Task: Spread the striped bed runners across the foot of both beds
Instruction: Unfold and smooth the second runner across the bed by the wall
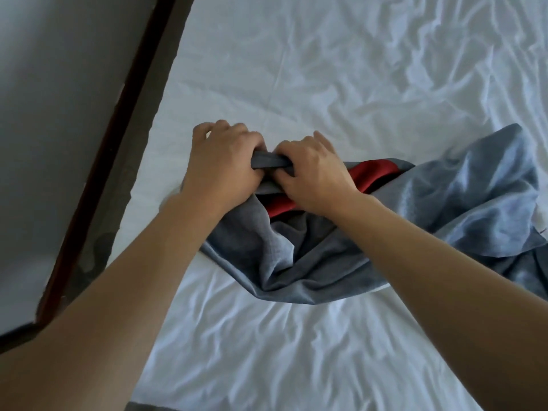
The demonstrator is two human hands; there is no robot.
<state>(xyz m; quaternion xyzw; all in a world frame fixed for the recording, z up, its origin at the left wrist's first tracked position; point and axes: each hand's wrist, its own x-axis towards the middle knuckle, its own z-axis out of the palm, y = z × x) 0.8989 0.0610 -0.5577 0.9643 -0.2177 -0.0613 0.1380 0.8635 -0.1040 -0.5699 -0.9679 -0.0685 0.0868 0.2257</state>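
Both hands gripping a bunched runner on a rumpled white bed

The bed fills most of the view, its white sheet creased all over, and a dark wooden frame edge runs along it out past the left hand's knuckles. The grey bed runner lies crumpled on the sheet, heaped out beyond the right wrist and trailing back under both forearms, with a red stripe showing just beside the right hand. The left hand and right hand sit nearly touching, fingers curled tight and clamped on a short folded edge of the runner stretched between them.
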